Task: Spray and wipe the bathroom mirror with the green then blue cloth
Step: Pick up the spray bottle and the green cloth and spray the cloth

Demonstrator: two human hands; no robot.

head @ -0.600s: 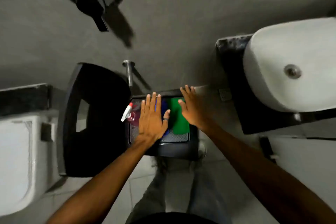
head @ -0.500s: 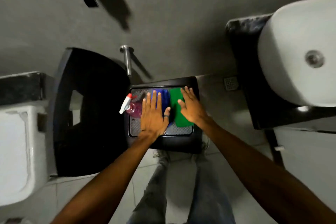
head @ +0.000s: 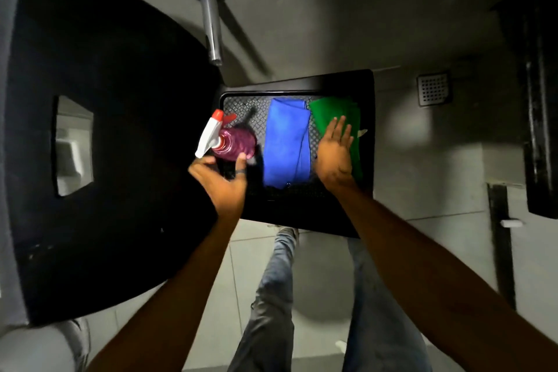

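A black tray (head: 367, 90) holds three things side by side. A purple spray bottle (head: 238, 140) with a white and red trigger head lies at its left end. A folded blue cloth (head: 285, 142) lies in the middle and a green cloth (head: 330, 110) at the right. My left hand (head: 222, 181) is curled open just below the bottle, thumb and fingers on either side of its base, not closed on it. My right hand (head: 335, 149) lies flat, fingers spread, on the green cloth. The mirror is not in view.
A large black toilet seat lid (head: 120, 145) fills the left, touching the tray. A metal pipe (head: 211, 21) sticks out of the grey wall above. A floor drain (head: 434, 88) is at the right, beside a dark counter edge (head: 540, 100). My legs stand below on grey tiles.
The view has dropped closer to the tray. My left hand has slid left off the blue cloth to the bottle's base. My right hand stays on the green cloth.
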